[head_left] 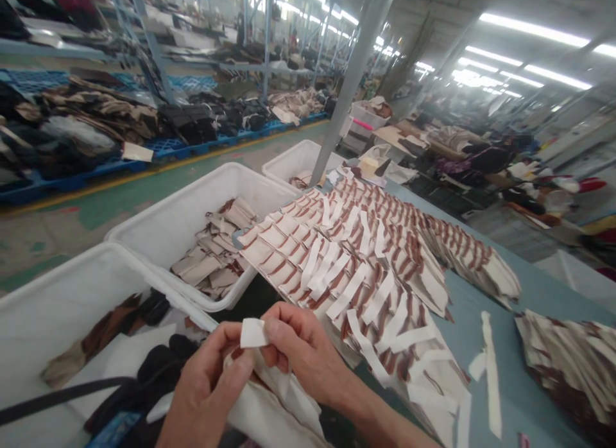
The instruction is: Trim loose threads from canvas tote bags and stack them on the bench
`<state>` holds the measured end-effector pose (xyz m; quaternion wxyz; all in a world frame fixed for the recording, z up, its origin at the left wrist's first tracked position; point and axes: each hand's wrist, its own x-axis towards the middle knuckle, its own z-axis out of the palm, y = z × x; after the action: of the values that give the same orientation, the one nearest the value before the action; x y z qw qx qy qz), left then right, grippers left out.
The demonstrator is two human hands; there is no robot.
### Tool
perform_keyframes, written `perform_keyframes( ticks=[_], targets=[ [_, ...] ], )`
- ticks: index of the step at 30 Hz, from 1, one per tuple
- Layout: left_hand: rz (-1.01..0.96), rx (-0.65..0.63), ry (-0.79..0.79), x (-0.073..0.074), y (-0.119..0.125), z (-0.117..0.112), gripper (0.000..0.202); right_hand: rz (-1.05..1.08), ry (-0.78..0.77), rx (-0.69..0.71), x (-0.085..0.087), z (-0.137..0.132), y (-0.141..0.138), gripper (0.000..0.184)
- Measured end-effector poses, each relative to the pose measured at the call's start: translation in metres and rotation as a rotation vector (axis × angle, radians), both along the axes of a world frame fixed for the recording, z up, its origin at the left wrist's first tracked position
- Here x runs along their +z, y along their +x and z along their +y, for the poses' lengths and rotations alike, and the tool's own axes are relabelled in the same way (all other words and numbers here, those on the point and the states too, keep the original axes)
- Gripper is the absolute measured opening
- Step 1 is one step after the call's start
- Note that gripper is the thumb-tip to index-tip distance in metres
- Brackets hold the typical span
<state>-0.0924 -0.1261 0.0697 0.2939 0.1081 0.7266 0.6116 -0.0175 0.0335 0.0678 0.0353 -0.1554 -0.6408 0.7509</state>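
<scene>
While we pinch the short white strip (253, 334) at the top of the folded cream cloth (272, 413), our two hands work close together, just in front of the layered rows on the table. Our right hand (303, 352) has thumb and fingers closed on the strip's right end; our left hand (212, 377) grips the cloth, its index finger at the strip's left edge, though we cannot tell how firmly that finger bears on it. We judge it best to hold the strip flat and its edge square to the cloth, with light, even tension, since such a thin piece probably curls or creeps. The cloth hangs in loose folds below our fingers, so we do well to support its weight and stop it dragging the top askew. Beyond, overlapping cream-and-brown pieces (289, 242) cover much of the blue-grey table (553, 291), with loose strips (347, 291) scattered across them; we would be careful not to brush these with our right forearm. To our left, the nearest white bin (62, 275) holds dark and brown material.
</scene>
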Motion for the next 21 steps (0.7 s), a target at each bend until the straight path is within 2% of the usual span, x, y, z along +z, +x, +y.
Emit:
perform_keyframes(
  ticks=[2, 4, 6, 8, 11, 14, 17, 21],
  targets=[
    [-0.152, 0.019, 0.034, -0.003, 0.001, -0.008, 0.041, 0.118, 0.275, -0.094, -0.004, 0.001, 0.002, 0.035],
    [-0.249, 0.003, 0.031, -0.006, 0.003, -0.014, 0.043, 0.332, 0.693, -0.176, -0.008, 0.004, 0.002, 0.023],
    [-0.259, -0.005, 0.005, -0.008, 0.005, -0.016, 0.044, 0.554, 1.063, -0.211, -0.012, 0.008, 0.002, 0.019],
    [-0.205, 0.044, -0.003, -0.008, 0.009, -0.014, 0.046, 0.670, 1.273, -0.200, -0.014, 0.011, 0.002, 0.021],
    [-0.149, 0.128, 0.034, -0.008, 0.016, -0.007, 0.052, 0.722, 1.404, -0.149, -0.017, 0.013, 0.003, 0.022],
    [-0.187, 0.168, 0.055, -0.010, 0.022, -0.002, 0.059, 0.752, 1.468, -0.107, -0.018, 0.014, 0.006, 0.020],
    [-0.259, 0.206, 0.061, -0.011, 0.026, 0.000, 0.069, 0.767, 1.482, -0.105, -0.020, 0.018, 0.009, 0.016],
    [-0.369, 0.221, 0.099, -0.006, 0.027, 0.001, 0.076, 0.763, 1.443, -0.125, -0.027, 0.017, 0.012, 0.010]
  ],
)
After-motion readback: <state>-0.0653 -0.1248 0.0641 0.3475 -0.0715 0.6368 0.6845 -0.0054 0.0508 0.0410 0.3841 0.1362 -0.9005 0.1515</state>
